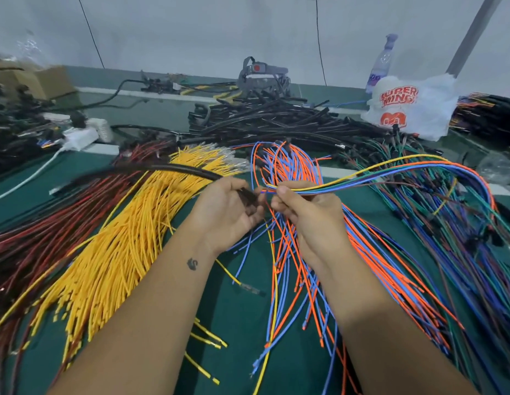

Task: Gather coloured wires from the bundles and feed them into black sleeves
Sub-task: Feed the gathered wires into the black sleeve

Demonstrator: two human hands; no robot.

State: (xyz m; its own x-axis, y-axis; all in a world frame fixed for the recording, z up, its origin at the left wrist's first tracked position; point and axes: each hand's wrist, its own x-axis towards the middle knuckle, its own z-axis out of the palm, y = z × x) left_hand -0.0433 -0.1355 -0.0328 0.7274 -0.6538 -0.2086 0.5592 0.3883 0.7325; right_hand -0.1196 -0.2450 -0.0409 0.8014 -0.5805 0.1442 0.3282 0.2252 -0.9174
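Observation:
My left hand grips the near end of a black sleeve, which runs up and to the left over the yellow wire bundle. My right hand pinches a small bunch of gathered wires, yellow, orange, blue, green and dark, between thumb and fingers. The bunch's tips point left at the sleeve's mouth, between the two hands. From my right hand the bunch arcs away to the right. Loose orange and blue wires lie under both hands.
Dark red wires lie at the left, mixed blue, green and dark wires at the right. A heap of black sleeves sits behind. Farther back are a white plastic bag, a bottle, a power strip and cardboard boxes.

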